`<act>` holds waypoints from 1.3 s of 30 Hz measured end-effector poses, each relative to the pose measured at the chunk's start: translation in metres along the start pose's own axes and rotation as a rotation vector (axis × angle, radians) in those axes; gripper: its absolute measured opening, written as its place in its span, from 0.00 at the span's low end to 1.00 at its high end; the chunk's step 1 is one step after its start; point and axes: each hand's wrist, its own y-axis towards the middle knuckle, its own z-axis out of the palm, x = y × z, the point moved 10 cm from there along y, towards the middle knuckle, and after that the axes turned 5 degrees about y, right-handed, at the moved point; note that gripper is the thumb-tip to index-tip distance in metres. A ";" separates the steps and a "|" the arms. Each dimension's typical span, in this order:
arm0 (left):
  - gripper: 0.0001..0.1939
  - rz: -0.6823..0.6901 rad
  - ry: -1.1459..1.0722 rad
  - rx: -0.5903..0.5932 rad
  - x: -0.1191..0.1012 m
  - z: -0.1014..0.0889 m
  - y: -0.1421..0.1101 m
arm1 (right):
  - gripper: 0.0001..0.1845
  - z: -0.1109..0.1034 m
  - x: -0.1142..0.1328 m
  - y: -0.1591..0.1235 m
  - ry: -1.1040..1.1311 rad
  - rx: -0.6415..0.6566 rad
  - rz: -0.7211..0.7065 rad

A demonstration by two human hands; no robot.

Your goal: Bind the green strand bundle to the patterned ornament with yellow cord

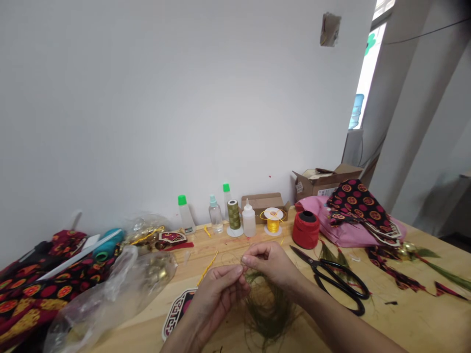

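Note:
Low in the middle of the view, my left hand (225,289) and my right hand (271,264) meet at the fingertips. Both are closed in a pinch on fine olive-green thread. The loose bundle of thread (270,318) hangs in a tangled loop below my right hand, over the table. Partly hidden behind my left forearm lies a dark patterned fabric piece (175,314) with a white-and-maroon border. Black-handled scissors (333,277) rest to the right of my right hand, blades pointing toward the back left.
Along the wall stand a green thread spool (233,215), a squeeze bottle (249,221), a yellow cord spool (273,223) and a red thread cone (306,230). Patterned cloth (40,299) and a plastic bag (121,294) lie left. Pink fabric (342,230) and a cardboard box (327,184) sit right.

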 end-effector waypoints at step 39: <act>0.06 0.007 0.040 -0.023 0.000 -0.003 0.000 | 0.14 -0.001 0.005 0.001 -0.156 -0.001 -0.050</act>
